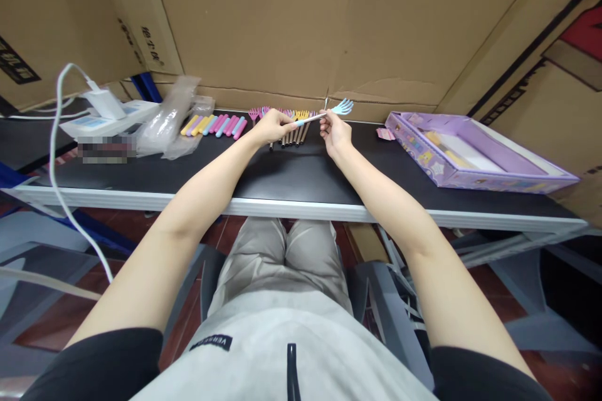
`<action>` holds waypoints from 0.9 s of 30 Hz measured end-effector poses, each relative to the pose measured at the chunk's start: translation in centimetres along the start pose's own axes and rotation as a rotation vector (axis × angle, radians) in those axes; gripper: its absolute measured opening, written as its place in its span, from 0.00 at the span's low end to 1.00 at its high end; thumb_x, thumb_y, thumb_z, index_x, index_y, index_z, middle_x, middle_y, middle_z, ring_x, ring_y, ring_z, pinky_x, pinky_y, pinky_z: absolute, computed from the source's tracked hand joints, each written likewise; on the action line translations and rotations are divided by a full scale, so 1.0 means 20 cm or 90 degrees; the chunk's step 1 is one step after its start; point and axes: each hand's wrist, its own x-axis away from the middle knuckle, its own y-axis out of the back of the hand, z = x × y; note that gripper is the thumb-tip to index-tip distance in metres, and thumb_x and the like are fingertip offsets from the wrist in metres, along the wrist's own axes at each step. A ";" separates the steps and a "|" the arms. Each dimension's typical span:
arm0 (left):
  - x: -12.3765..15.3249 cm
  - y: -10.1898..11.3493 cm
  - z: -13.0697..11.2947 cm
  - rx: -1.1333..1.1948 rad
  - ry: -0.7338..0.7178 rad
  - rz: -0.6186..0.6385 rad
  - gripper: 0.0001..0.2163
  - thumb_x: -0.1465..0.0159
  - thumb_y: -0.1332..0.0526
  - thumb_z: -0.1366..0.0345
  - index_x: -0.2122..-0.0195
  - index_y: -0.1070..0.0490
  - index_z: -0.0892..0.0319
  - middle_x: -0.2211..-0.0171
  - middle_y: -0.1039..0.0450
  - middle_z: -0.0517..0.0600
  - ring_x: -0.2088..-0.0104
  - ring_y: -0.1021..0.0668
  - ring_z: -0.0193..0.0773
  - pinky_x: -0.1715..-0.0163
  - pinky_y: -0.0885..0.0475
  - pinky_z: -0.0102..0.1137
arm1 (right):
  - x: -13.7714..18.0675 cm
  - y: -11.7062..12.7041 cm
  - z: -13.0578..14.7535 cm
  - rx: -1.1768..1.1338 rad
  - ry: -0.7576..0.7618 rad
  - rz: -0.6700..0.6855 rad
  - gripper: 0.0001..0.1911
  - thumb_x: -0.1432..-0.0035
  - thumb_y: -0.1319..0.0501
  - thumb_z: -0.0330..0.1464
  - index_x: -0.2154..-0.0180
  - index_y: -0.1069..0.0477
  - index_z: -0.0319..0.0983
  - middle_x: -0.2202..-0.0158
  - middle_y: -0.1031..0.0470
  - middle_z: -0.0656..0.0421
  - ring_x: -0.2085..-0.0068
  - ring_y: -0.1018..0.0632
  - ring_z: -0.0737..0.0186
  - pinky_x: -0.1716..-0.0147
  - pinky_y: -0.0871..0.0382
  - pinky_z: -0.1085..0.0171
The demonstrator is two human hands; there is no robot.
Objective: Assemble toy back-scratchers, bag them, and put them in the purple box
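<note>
A light-blue back scratcher point(342, 107) with a claw-shaped head and a thin metal rod is held level above the table between my hands. My left hand point(271, 127) is closed on its light-blue handle end. Near the claw head, the fingers of my right hand point(337, 133) pinch the rod. Beneath and behind my left hand lie several pink and yellow back scratcher heads point(302, 115) on metal rods, partly covered by that hand. Further left, several handles point(221, 124) in yellow, purple, blue and pink lie side by side.
Clear plastic bags point(167, 116) lie left of the handles. A power strip point(101, 120) with a white plug and cable point(55, 156) stands at far left. An open purple box point(439, 166) sits at right, beside a small pink packet point(385, 133). Cardboard point(301, 31) walls the table's back.
</note>
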 end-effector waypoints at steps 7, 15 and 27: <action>0.04 0.00 -0.08 0.016 0.063 0.001 0.12 0.32 0.29 0.61 0.71 0.22 0.61 0.80 0.34 0.44 0.75 0.33 0.35 0.68 0.37 0.34 | 0.02 0.00 0.02 0.003 -0.034 0.010 0.12 0.27 0.35 0.32 0.67 0.22 0.39 0.75 0.28 0.67 0.78 0.32 0.76 0.77 0.41 0.74; 0.11 -0.10 -0.23 0.069 0.164 0.088 0.15 0.27 0.37 0.75 0.73 0.26 0.61 0.79 0.24 0.47 0.82 0.25 0.32 0.78 0.33 0.28 | 0.03 -0.02 0.06 0.082 -0.053 0.014 0.13 0.24 0.36 0.32 0.65 0.24 0.38 0.77 0.32 0.69 0.79 0.32 0.76 0.76 0.39 0.73; 0.09 -0.21 -0.21 0.057 0.130 0.026 0.23 0.22 0.39 0.70 0.78 0.29 0.61 0.84 0.26 0.46 0.87 0.34 0.27 0.82 0.40 0.25 | 0.11 -0.03 0.05 0.268 -0.139 0.160 0.21 0.19 0.41 0.29 0.70 0.29 0.36 0.79 0.29 0.65 0.79 0.28 0.75 0.78 0.37 0.72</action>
